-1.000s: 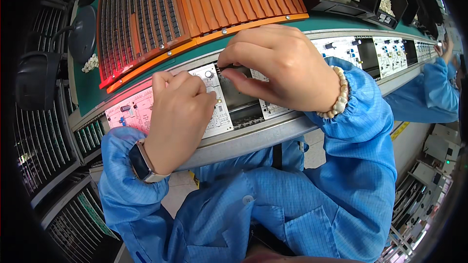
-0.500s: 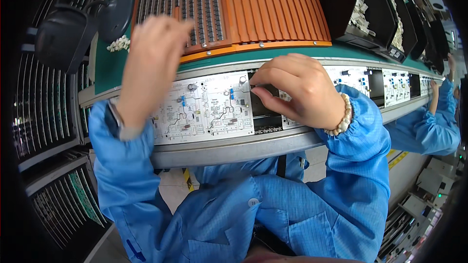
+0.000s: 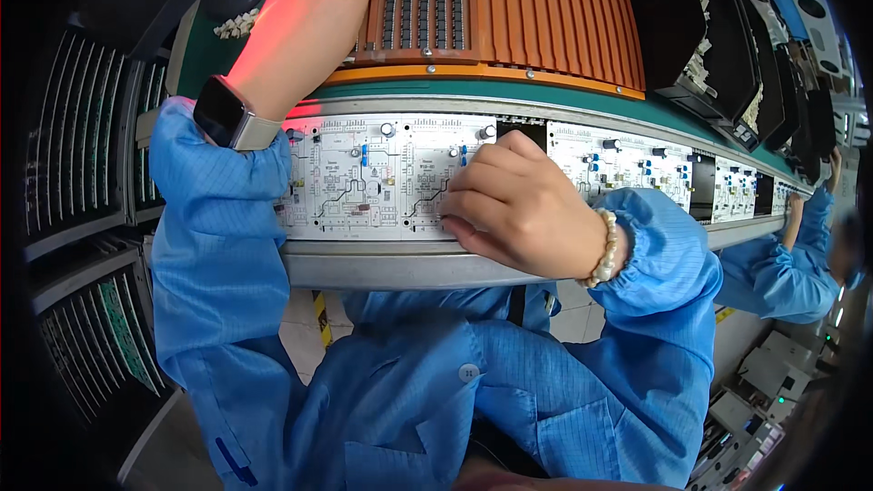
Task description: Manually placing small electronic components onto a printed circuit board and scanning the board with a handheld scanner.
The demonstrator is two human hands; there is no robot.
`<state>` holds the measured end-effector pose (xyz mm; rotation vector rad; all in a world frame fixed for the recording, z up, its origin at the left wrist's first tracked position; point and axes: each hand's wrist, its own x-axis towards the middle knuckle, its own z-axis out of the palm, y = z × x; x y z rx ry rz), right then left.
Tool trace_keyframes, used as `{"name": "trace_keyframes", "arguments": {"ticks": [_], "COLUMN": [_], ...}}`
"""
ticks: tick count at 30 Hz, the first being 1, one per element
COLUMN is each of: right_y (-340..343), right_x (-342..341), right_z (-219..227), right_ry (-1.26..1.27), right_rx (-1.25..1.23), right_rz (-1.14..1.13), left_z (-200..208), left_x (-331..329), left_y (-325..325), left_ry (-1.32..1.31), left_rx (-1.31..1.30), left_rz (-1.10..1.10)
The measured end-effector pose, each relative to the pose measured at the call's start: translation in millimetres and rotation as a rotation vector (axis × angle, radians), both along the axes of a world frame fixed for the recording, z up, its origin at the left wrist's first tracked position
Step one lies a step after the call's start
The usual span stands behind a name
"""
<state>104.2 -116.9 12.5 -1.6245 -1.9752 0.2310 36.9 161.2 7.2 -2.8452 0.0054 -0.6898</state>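
My left hand [image 3: 318, 9] reaches over the far orange tray, whose grooves hold rows of small black components [image 3: 423, 0]. Its fingers are bent, and their tips are hidden or cut off by the top edge, so its grip cannot be told. My right hand [image 3: 523, 209] is closed over the right end of a white circuit board [image 3: 350, 186]. Its fingers curl together, with the fingertips down at the board; what they hold, if anything, is hidden. The board carries blue parts, round capacitors and black printed lines.
An orange ribbed tray [image 3: 555, 18] adjoins the component rows. More white boards [image 3: 627, 159] sit along the metal rail [image 3: 382, 268]. Black bins [image 3: 700, 45] with pale parts stand at right, near another person's blue sleeve [image 3: 782, 282]. White pieces [image 3: 236, 25] lie left.
My left hand has moved farther out over the component rows, and red light now falls on it. My right hand has come left and nearer, from the gap beside the board onto the board.
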Motion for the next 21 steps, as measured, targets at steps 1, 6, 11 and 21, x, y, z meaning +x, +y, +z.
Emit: {"name": "trace_keyframes", "arguments": {"ticks": [1, 6, 11, 21], "right_y": [2, 13, 19, 20], "right_x": [-4, -18, -20, -25], "right_z": [-1, -7, -10, -12], "right_ry": [-0.026, -0.096, -0.100, -0.133], "right_rx": [-0.009, -0.038, -0.072, -0.074], "right_rz": [0.005, -0.025, -0.048, -0.077], "left_z": [2, -1, 15, 16], "left_x": [-1, 1, -5, -13], "left_y": [0, -2, -11, -14], "left_ry": [-0.001, -0.090, 0.042, -0.039], "left_rx": [0.000, -0.028, -0.168, -0.302], "left_rz": [-0.007, -0.011, -0.004, 0.053]}}
